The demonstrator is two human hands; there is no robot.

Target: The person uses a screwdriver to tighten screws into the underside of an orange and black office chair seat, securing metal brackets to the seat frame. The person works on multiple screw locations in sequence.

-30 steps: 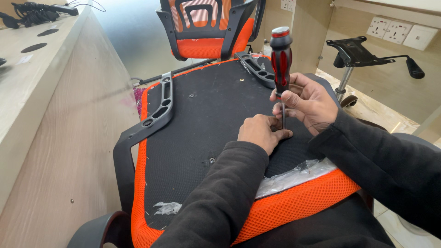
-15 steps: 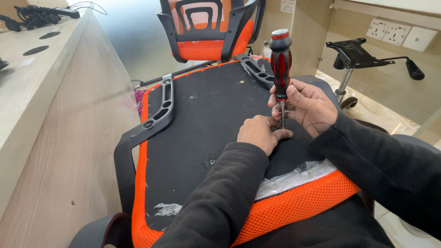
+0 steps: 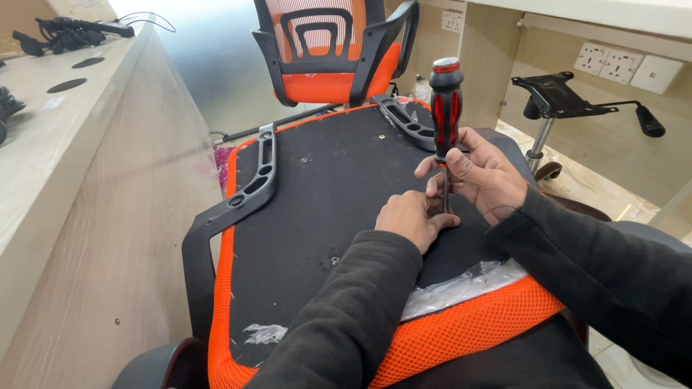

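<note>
The screwdriver tip is hidden between the left hand and right hand; what it bears on cannot be seen, perhaps a screw. The seat runs off the frame at 6 o'clock. A second chair is cut off at 12 o'clock
</note>
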